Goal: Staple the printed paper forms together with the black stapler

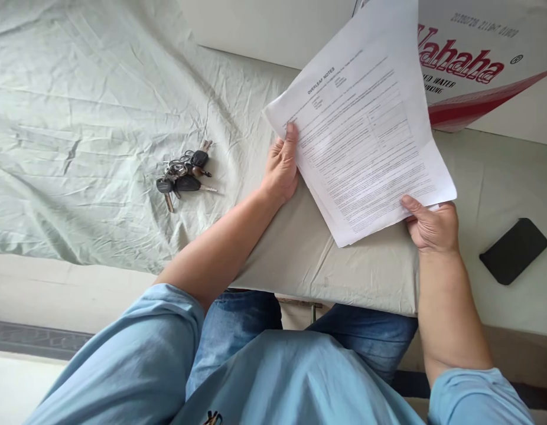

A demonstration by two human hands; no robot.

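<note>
A few printed sheets of paper (pixel 357 141) are held up in a slanted stack above the cloth-covered table. The top sheet is headed "OVERLEAF NOTES" and carries dense small text with a table. My left hand (pixel 283 165) grips the left edge, thumb on the front and fingers behind. At the lower right corner, my right hand (pixel 433 225) pinches the sheets, with its thumb on the printed side. The fingers behind the paper are partly hidden. Edges of further sheets show along the bottom.
On the pale green cloth (pixel 100 106) to the left lies a bunch of keys (pixel 185 177). A black phone-like rectangle (pixel 514 251) rests at the right. Behind the papers stands a red and white water carton (pixel 477 88), beside a white box-like surface (pixel 264 29).
</note>
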